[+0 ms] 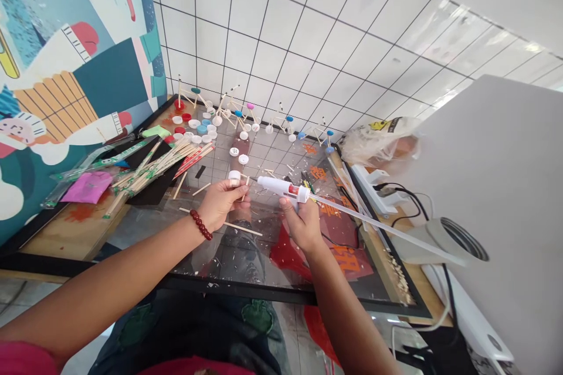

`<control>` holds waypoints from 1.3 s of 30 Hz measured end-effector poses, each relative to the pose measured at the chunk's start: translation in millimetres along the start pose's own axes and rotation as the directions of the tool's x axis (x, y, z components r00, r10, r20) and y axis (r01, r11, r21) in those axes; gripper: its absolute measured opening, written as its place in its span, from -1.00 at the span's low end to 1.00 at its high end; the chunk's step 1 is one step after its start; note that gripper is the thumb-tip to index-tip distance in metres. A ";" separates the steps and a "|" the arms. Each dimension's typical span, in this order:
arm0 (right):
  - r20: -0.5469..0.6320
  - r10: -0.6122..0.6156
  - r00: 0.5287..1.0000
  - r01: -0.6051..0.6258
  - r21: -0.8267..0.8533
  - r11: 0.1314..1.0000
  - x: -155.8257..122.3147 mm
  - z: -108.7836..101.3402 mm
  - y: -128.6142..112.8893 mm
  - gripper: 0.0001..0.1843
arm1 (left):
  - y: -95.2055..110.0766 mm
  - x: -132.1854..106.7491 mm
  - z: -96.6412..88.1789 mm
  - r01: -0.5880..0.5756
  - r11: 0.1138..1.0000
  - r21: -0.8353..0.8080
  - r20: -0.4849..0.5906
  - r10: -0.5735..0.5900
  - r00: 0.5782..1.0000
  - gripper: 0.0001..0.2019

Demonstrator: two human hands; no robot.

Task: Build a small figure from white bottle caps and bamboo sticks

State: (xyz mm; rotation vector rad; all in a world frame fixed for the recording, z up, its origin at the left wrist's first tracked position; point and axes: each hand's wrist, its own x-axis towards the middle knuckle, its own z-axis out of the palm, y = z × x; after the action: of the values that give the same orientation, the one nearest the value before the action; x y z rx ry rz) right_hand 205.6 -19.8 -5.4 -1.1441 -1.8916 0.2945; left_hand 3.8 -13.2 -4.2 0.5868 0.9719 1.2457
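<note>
My right hand [303,222] is wrapped round a white hot glue gun [277,186], whose nozzle points left. A long translucent glue stick [373,221] runs out of its back. Near the nozzle tip, my left hand [224,202] is closed, with a short wooden stick [247,186] pinched upright at its fingertips. A white bottle cap [234,176] shows right at those fingers; it seems to be held too, though the contact is partly hidden. Two more white caps [243,159] lie just beyond. A loose wooden stick [243,228] lies under the left hand.
Stick-and-cap figures [288,120] stand along the back by the tiled wall. Loose caps [193,123] are grouped at back left, near bundled wooden sticks [145,173] and a pink packet [88,187]. On the right are a power strip [373,187], cables and a tape roll [433,240].
</note>
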 end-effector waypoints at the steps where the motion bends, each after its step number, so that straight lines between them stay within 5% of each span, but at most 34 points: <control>1: 0.002 -0.002 1.000 0.002 0.004 1.000 0.2 0.1 -0.3 -0.66 | -0.2 0.2 0.0 0.001 1.000 0.002 0.000 -0.001 1.000 -0.88; 31: 0.009 0.003 1.000 -0.004 0.056 0.998 0.7 0.9 1.8 -0.67 | -2.2 0.5 -1.0 0.011 1.000 0.020 0.064 -0.012 0.998 -0.97; 39: 0.037 0.032 0.999 -0.034 0.062 0.997 -0.7 0.6 3.6 -0.66 | -3.6 2.0 -3.2 -0.018 1.000 0.009 0.068 0.017 0.998 -0.79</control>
State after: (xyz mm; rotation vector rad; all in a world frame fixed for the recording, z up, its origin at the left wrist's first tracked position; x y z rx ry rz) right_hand 207.4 -18.3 -8.3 -1.1354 -1.8825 0.3925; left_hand 2.9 -12.6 -9.3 0.6423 0.9179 1.2296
